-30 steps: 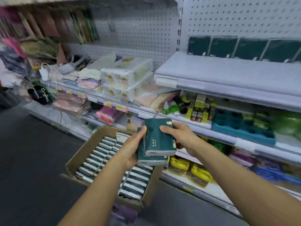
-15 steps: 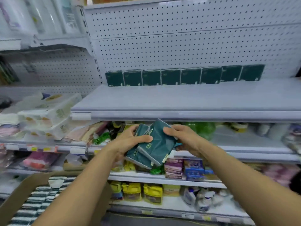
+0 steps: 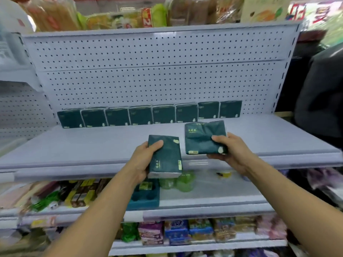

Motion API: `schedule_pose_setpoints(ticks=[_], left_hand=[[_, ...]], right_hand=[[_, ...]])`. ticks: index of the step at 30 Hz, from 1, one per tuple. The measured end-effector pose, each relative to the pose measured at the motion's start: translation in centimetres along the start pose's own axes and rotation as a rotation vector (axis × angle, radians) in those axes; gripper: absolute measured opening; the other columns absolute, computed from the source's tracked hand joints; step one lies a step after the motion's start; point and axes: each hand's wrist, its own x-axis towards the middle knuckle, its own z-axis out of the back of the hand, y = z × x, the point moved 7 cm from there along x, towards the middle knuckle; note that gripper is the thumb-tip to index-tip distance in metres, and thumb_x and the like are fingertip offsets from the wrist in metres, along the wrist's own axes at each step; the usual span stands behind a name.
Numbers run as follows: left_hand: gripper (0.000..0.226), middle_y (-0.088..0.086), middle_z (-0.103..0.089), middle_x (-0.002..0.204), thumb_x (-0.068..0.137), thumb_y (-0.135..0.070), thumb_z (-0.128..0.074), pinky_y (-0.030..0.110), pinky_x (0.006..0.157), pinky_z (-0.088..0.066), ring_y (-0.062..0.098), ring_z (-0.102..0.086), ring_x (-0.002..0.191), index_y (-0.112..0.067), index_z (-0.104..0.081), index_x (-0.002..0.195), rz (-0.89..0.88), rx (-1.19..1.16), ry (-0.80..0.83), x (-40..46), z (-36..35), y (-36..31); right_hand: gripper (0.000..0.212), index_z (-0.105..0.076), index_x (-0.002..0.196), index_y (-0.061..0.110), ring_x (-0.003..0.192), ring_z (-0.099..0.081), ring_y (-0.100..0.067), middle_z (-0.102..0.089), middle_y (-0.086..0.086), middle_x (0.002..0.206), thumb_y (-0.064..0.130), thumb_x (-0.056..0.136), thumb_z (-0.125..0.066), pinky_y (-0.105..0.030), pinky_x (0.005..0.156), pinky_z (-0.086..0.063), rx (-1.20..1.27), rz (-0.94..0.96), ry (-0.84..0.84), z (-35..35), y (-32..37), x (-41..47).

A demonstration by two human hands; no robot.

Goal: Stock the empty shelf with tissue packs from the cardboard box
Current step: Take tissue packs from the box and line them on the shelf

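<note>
We grip one tissue pack (image 3: 165, 156) in our left hand (image 3: 143, 160) and another (image 3: 204, 138) in our right hand (image 3: 230, 151), above the shelf (image 3: 92, 145), whose back row (image 3: 150, 115) is stocked and front left bare.

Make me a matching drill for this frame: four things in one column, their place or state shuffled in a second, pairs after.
Things:
1. left hand
2. right hand
3. row of tissue packs
4. green bottles

Places or states:
A. stand upright along the pegboard at the back of the grey shelf
B. on the shelf below the grey one
C. grips one dark green pack over the shelf's front edge
D. holds a crumpled dark green pack above the shelf surface

Pairs: 1-C, 2-D, 3-A, 4-B
</note>
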Motion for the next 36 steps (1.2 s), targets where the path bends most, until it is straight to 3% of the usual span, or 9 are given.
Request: schedule_pose_setpoints(ticks=[6,11,15,17,23,29,33,36], left_hand=[[0.028,0.008,-0.075,0.103,0.092,-0.022,-0.067,0.034,0.062,-0.059,0.024,-0.073,0.088,-0.012,-0.062,0.117,-0.038,0.041,0.016,5.1,-4.7,-1.2],[0.032,0.005,-0.075,0.104,0.091,-0.023,-0.069,0.036,0.068,-0.059,0.025,-0.073,0.093,-0.014,-0.062,0.12,-0.029,0.06,0.055,10.9,-7.0,-2.0],[0.037,0.005,-0.074,0.108,0.089,-0.025,-0.071,0.033,0.064,-0.059,0.023,-0.072,0.095,-0.014,-0.06,0.123,-0.027,0.088,0.076,15.9,-8.1,-2.6],[0.037,0.005,-0.073,0.109,0.089,-0.025,-0.072,0.033,0.064,-0.059,0.023,-0.072,0.095,-0.014,-0.06,0.123,-0.03,0.103,0.081,18.3,-8.4,-2.8],[0.04,0.006,-0.073,0.11,0.087,-0.024,-0.074,0.034,0.065,-0.059,0.024,-0.072,0.095,-0.014,-0.06,0.123,0.003,0.127,0.083,23.9,-8.8,-2.3],[0.044,0.005,-0.073,0.108,0.085,-0.026,-0.076,0.035,0.066,-0.06,0.022,-0.073,0.092,-0.015,-0.058,0.124,0.008,0.134,0.096,26.7,-9.0,-2.4],[0.043,0.004,-0.074,0.106,0.085,-0.024,-0.076,0.034,0.065,-0.06,0.021,-0.074,0.089,-0.014,-0.059,0.123,0.02,0.113,0.107,27.6,-9.0,-2.4],[0.04,0.004,-0.075,0.106,0.086,-0.024,-0.075,0.039,0.073,-0.061,0.023,-0.073,0.092,-0.013,-0.061,0.122,0.025,0.107,0.134,27.7,-9.1,-2.4]], right_hand=[[0.024,-0.058,0.099,0.009,0.091,-0.067,-0.026,-0.068,-0.011,0.1,0.019,0.085,-0.074,-0.041,0.084,-0.057,-0.356,0.095,-0.248,8.0,1.4,5.4],[0.013,-0.063,0.091,0.014,0.078,-0.064,-0.022,-0.068,-0.009,0.091,0.018,0.085,-0.074,-0.03,0.067,-0.052,-0.489,0.144,-0.306,11.0,2.2,10.3],[0.009,-0.066,0.085,0.017,0.079,-0.063,-0.026,-0.068,-0.01,0.089,0.015,0.083,-0.075,-0.037,0.076,-0.053,-0.521,0.157,-0.339,11.9,2.3,16.1],[0.01,-0.066,0.086,0.014,0.076,-0.058,-0.024,-0.063,-0.008,0.084,0.014,0.082,-0.076,-0.034,0.073,-0.05,-0.55,0.151,-0.341,11.9,2.2,19.2],[0.032,-0.055,0.102,0.009,0.081,-0.055,-0.019,-0.056,-0.005,0.089,0.017,0.081,-0.078,-0.033,0.077,-0.049,-0.627,0.166,-0.393,11.8,1.8,25.9],[0.03,-0.054,0.096,0.007,0.083,-0.059,-0.024,-0.062,-0.016,0.097,0.013,0.079,-0.078,-0.042,0.083,-0.053,-0.628,0.2,-0.4,11.2,1.9,29.1],[0.029,-0.054,0.095,0.007,0.081,-0.058,-0.024,-0.063,-0.018,0.099,0.012,0.08,-0.078,-0.04,0.08,-0.054,-0.635,0.217,-0.414,11.0,1.7,30.2],[0.03,-0.052,0.097,0.008,0.082,-0.058,-0.024,-0.062,-0.018,0.1,0.015,0.081,-0.077,-0.036,0.077,-0.051,-0.672,0.19,-0.404,10.9,1.5,30.5]])
